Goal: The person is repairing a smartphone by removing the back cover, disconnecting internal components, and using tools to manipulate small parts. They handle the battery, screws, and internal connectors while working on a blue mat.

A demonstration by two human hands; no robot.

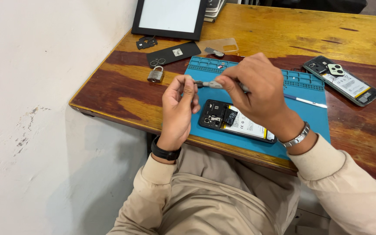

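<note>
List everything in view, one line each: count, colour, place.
opened phone: 1, black, on mat below the hands
second opened phone: 1, dark, table right
repair mat: 1, blue, table centre
padlock: 1, metal, left of mat
back cover: 1, black, above padlock
clear case: 1, transparent, behind mat
frame: 1, black, white face, table rear
table: 1, wood
tool: 1, grey, held between both hands
left hand: black wristband
right hand: metal bracelet

two opened phones [236,122] — one padlock [155,75], one mat [310,115]
</note>
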